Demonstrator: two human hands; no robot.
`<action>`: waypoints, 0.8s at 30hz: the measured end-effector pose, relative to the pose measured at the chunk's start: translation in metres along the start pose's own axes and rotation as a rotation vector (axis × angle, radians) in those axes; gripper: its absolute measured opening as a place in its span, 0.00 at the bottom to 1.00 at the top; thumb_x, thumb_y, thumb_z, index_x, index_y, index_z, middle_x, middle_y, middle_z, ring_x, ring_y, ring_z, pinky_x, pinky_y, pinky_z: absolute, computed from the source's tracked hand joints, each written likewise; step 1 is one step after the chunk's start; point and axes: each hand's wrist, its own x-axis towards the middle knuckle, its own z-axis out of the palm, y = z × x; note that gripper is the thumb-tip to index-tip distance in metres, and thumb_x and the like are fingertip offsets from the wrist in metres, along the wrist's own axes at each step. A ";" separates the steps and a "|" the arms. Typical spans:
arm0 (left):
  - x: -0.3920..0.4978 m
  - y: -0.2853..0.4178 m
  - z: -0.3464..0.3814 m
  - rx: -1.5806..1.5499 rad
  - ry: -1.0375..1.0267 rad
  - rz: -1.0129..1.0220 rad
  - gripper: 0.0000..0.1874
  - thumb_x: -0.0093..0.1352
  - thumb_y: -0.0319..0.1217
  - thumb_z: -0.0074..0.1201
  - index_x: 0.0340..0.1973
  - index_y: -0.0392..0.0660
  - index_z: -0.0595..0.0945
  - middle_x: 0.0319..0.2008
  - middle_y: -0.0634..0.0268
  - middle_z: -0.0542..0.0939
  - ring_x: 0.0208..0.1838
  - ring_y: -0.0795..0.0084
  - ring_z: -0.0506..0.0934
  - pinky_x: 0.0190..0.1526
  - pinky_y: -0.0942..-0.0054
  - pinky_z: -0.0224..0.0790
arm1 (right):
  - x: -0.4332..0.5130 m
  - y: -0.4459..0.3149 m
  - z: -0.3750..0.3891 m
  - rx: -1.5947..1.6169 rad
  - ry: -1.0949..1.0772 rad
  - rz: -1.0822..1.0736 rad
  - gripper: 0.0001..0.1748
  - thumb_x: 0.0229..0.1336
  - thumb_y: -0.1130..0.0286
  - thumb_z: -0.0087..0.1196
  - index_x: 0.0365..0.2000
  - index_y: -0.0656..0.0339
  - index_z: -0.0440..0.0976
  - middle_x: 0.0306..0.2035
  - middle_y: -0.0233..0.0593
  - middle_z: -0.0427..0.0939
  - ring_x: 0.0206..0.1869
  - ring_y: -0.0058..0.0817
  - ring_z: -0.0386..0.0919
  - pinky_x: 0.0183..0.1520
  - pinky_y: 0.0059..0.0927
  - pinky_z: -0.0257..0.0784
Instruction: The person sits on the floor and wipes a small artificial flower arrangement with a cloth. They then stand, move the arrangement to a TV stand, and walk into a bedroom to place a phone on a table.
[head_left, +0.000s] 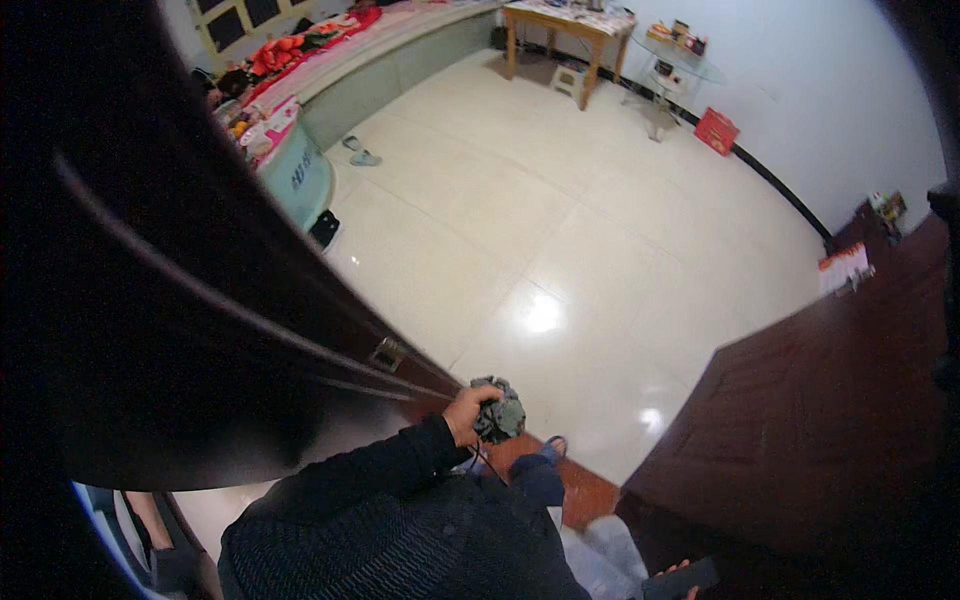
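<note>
My left hand (466, 412) grips a crumpled grey-green bundle (502, 417), which looks like cloth, in front of my black jacket (405, 525). A thin dark cord hangs just below that hand. Low on the right, the fingertips of my right hand (683, 565) show around a flat dark rectangular object (679, 580), perhaps a phone. The rest of this hand is hidden or dark. Below me, a foot in a blue slipper (556, 447) stands at a reddish-brown threshold (589, 487).
A dark door frame (375, 322) rises at my left; a dark red door (810, 390) stands at my right. Glossy pale tiles (525, 225) stretch ahead. Farther off are slippers (365, 158), a raised bed platform (360, 112), a wooden table (577, 26), a glass side table (686, 61) and a red box (718, 131).
</note>
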 end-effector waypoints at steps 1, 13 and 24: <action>0.017 0.004 0.009 0.043 -0.023 0.098 0.11 0.70 0.31 0.52 0.41 0.37 0.83 0.39 0.58 0.86 0.40 0.62 0.85 0.49 0.61 0.80 | 0.032 0.004 0.005 0.027 -0.031 0.045 0.44 0.64 0.48 0.48 0.72 0.64 0.54 0.65 0.54 0.68 0.65 0.48 0.68 0.71 0.54 0.57; 0.025 0.042 0.046 -0.050 -0.047 0.429 0.16 0.71 0.31 0.52 0.51 0.37 0.80 0.46 0.56 0.85 0.47 0.59 0.84 0.55 0.56 0.78 | 0.285 0.042 0.098 -0.373 -0.045 0.202 0.36 0.68 0.49 0.44 0.65 0.66 0.67 0.62 0.51 0.73 0.57 0.46 0.73 0.63 0.56 0.66; 0.105 0.190 0.060 -0.194 0.206 0.704 0.12 0.71 0.32 0.50 0.44 0.39 0.82 0.42 0.58 0.85 0.47 0.60 0.84 0.54 0.57 0.77 | 0.482 0.121 0.262 -0.260 -0.153 0.439 0.32 0.62 0.53 0.53 0.60 0.64 0.68 0.56 0.40 0.78 0.51 0.45 0.80 0.51 0.55 0.77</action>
